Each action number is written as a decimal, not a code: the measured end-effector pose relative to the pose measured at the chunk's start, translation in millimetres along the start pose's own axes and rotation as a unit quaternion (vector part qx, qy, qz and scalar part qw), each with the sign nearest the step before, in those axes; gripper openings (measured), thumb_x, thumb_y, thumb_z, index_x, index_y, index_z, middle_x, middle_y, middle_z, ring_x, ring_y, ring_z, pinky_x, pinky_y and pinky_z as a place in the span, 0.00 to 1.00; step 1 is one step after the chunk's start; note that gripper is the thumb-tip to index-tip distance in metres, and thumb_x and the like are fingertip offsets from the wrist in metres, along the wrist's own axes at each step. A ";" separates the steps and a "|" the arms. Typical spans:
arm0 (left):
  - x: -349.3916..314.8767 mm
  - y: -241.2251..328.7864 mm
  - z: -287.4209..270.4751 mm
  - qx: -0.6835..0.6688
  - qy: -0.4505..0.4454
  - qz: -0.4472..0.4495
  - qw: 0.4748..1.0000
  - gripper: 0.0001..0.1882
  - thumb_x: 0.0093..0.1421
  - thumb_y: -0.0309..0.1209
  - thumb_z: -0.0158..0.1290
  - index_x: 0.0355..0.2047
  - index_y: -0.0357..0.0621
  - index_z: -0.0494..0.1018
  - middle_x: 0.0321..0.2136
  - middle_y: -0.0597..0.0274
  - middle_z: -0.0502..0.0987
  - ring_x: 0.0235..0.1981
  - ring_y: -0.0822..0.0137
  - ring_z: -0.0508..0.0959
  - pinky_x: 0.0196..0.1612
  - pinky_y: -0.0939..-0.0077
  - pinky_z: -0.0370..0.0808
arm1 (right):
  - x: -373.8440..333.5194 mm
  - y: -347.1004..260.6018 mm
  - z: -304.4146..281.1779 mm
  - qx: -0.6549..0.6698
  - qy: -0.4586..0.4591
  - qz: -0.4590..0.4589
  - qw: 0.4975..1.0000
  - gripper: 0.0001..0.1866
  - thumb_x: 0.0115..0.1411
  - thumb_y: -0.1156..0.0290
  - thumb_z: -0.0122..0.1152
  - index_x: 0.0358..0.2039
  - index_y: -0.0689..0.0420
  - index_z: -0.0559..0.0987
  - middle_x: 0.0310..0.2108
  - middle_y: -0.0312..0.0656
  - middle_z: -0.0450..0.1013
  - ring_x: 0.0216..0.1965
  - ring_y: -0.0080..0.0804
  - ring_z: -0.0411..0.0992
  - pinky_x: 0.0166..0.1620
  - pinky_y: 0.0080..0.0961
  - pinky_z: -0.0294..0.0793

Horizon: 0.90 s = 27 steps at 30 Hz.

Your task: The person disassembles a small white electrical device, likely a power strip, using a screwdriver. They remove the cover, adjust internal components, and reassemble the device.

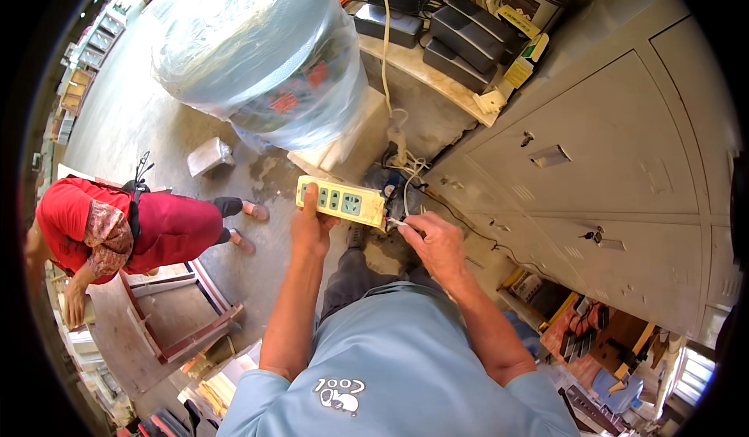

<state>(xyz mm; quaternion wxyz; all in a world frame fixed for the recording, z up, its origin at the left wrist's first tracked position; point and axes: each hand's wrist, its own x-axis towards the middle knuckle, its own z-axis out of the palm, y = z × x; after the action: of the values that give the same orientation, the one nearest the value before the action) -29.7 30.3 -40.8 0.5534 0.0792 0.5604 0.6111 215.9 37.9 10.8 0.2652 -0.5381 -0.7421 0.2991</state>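
Observation:
A pale yellow power strip [367, 205] with a row of green sockets spans the space in front of my body, its socket face up. My left hand [310, 232] is closed around its left part, with the thumb lying on top. At the strip's right end, my right hand [437, 242] pinches a white cable [406, 193] close to where it meets the strip. The cable loops upward to a bundle of cords [403, 158] beside the cabinet. Exactly how the cable joins the strip is too small to tell.
Grey metal lockers [593, 156] stand close on the right. Ahead is a large plastic-wrapped roll [257, 62]; a ledge [437, 74] beside it carries black boxes [472, 35]. At left, a person in red [168, 230] bends over a wooden frame [179, 312]. A wrapped block [210, 157] lies on the floor.

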 end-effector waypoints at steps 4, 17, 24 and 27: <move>-3.9 2.8 3.8 0.044 0.029 0.080 0.995 0.25 0.60 0.49 0.59 0.43 0.37 0.72 0.30 0.60 0.79 0.24 0.71 0.78 0.21 0.80 0.72 | 0.8 6.1 1.2 -0.046 -0.018 -0.031 0.998 0.09 0.57 0.60 0.66 0.31 0.50 0.83 0.29 0.36 0.77 0.27 0.40 0.77 0.30 0.35 0.76; -9.2 13.0 8.2 0.070 0.031 0.073 0.994 0.21 0.61 0.46 0.58 0.38 0.38 0.73 0.26 0.61 0.78 0.19 0.73 0.75 0.18 0.80 0.68 | 6.0 4.1 1.6 0.001 -0.038 -0.009 0.999 0.08 0.56 0.63 0.65 0.30 0.53 0.84 0.27 0.40 0.78 0.27 0.42 0.76 0.30 0.34 0.74; -9.2 6.2 7.2 0.054 0.055 0.058 0.995 0.23 0.61 0.50 0.57 0.38 0.39 0.71 0.23 0.62 0.77 0.15 0.72 0.73 0.17 0.81 0.69 | 8.9 2.1 -0.9 0.037 -0.024 0.029 0.999 0.08 0.54 0.65 0.67 0.30 0.55 0.84 0.26 0.41 0.77 0.26 0.41 0.76 0.30 0.32 0.73; -9.6 3.7 3.0 0.035 0.026 0.027 0.999 0.24 0.62 0.51 0.56 0.39 0.39 0.72 0.25 0.62 0.77 0.18 0.72 0.75 0.18 0.81 0.69 | 11.3 1.5 -5.8 0.078 -0.038 0.056 0.995 0.08 0.54 0.65 0.67 0.30 0.56 0.84 0.27 0.40 0.77 0.26 0.41 0.75 0.30 0.31 0.73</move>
<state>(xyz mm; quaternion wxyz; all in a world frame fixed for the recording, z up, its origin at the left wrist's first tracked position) -26.1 25.6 -31.8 0.5188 0.0975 0.5936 0.6075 217.8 50.0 14.5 0.2607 -0.5442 -0.6950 0.3909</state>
